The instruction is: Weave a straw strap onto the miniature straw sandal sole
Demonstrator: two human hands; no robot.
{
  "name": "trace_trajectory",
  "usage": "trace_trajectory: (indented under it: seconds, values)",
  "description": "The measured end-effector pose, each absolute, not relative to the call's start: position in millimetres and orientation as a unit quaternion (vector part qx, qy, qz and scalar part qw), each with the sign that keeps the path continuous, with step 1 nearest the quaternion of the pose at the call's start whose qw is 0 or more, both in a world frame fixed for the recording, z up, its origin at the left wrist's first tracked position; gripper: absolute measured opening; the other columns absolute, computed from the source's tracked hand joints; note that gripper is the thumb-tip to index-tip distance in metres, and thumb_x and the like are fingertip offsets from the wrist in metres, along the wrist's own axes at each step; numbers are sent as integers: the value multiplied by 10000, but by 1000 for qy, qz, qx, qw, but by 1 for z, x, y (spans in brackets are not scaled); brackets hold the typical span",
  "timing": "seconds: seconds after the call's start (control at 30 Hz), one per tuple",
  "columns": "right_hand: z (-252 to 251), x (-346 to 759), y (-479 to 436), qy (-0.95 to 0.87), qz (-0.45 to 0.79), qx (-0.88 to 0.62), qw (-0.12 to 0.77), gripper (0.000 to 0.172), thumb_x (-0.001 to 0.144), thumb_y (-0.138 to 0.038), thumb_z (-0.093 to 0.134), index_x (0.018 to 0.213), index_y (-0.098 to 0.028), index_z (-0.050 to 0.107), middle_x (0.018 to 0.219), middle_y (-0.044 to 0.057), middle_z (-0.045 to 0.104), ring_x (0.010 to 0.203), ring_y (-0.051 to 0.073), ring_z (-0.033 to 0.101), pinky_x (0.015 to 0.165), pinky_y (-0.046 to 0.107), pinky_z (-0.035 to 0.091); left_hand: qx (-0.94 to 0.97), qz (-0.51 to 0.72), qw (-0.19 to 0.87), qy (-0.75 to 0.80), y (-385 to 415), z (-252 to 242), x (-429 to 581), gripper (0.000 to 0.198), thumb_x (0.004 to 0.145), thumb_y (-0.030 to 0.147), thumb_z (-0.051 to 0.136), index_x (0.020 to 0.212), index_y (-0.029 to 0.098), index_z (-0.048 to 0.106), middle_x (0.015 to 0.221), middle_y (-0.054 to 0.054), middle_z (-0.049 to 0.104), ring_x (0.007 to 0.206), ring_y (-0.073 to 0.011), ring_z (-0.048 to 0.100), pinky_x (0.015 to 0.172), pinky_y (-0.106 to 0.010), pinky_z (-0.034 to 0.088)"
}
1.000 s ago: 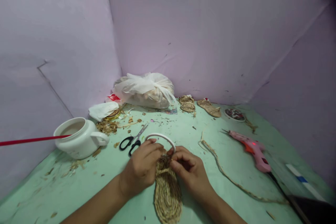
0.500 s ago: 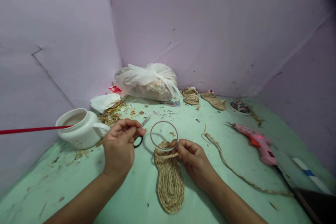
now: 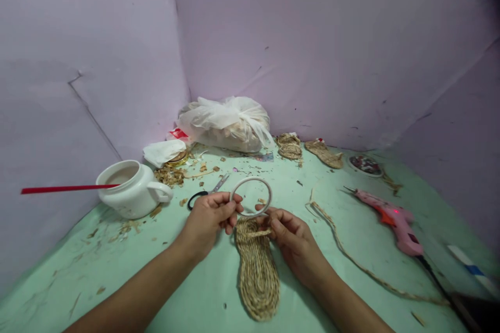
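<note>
Take the woven sole (image 3: 258, 276) as the hub of your clock: it lies on the green table (image 3: 187, 296) with its toe end towards 12 and its heel towards 6. A narrow strap (image 3: 255, 234) crosses it near the toe. At 12, just beyond that end, a thin white ring (image 3: 250, 179) stands tilted up. Your left hand (image 3: 209, 221), at 11, pinches the ring's lower left rim between thumb and fingers. Your right hand (image 3: 295, 239), at 1, has its thumb and forefinger closed on the sole's edge by the strap (whether they also grip the ring, you can't tell from here).

Scissors (image 3: 221, 183) lie at 11, partly hidden behind your left hand. Out at 10 sits a white pot (image 3: 130, 200) with a red stick (image 3: 66, 189) leaning from its mouth. Against the wall, just before 12, rests a tied plastic bag (image 3: 230, 127); between 12 and 1 you have small woven sandals (image 3: 323, 155). A pink glue gun (image 3: 390, 214), its red light lit, lies at 2, and a braided cord (image 3: 357, 265) curves round to 3.
</note>
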State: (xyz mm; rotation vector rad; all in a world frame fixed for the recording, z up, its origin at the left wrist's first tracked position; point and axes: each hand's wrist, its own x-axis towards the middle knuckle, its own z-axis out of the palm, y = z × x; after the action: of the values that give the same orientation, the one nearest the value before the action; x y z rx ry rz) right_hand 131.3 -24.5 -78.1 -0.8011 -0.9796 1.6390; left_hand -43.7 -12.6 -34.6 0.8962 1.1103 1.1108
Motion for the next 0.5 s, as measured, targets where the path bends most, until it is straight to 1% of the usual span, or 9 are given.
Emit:
trace_trajectory:
  seconds: [0.07, 0.13, 0.17, 0.27, 0.37, 0.43, 0.5]
  values:
    - [-80, 132, -24, -415, 668, -344, 514, 202, 716, -338, 673, 629, -181, 581, 943, 94, 636, 950, 231, 528, 816, 358, 368, 479, 488, 525, 506, -14, -34, -44, 85, 673, 148, 594, 718, 106, 652, 528, 16, 547, 424, -57, 444, 414, -170, 363]
    - [-82, 132, -23, -420, 657, -356, 515, 195, 718, -342, 671, 635, -187, 585, 978, 110, 641, 1069, 259, 485, 862, 391, 353, 546, 480, 449, 519, -15, -35, -45, 82, 679, 144, 587, 680, 115, 663, 501, 26, 523, 425, -59, 445, 437, -174, 374]
    - [-82, 132, -23, -420, 654, -360, 517, 194, 715, -347, 673, 639, -188, 592, 976, 115, 645, 1097, 267, 473, 877, 404, 347, 566, 477, 426, 520, -15, -36, -46, 88, 688, 149, 583, 657, 121, 660, 511, 25, 525, 434, -61, 452, 443, -174, 378]
    - [-83, 132, -23, -414, 654, -362, 519, 202, 702, -363, 682, 645, -183, 609, 982, 123, 649, 1061, 277, 513, 888, 427, 351, 598, 474, 386, 518, -15, -38, -46, 126, 716, 167, 569, 621, 133, 644, 549, 18, 542, 463, -68, 474, 455, -171, 392]
    - [-84, 132, -22, -420, 656, -356, 517, 197, 715, -358, 672, 666, -175, 616, 1070, 133, 619, 1044, 273, 531, 892, 432, 356, 616, 472, 356, 521, -14, -41, -46, 125, 731, 152, 550, 651, 137, 645, 568, 16, 553, 460, -69, 482, 453, -167, 404]
    - [-84, 132, -22, -426, 656, -350, 516, 188, 732, -351, 657, 682, -175, 615, 1158, 136, 576, 1079, 275, 513, 892, 428, 359, 640, 469, 321, 517, -14, -42, -47, 135, 744, 132, 529, 682, 138, 649, 586, 12, 564, 454, -68, 484, 443, -167, 404]
    - [-84, 133, -22, -440, 646, -349, 518, 179, 748, -345, 641, 690, -178, 613, 1220, 137, 534, 1158, 281, 453, 890, 416, 365, 683, 461, 264, 501, -13, -44, -49, 158, 762, 111, 506, 714, 144, 652, 619, 1, 592, 490, -79, 513, 465, -172, 415]
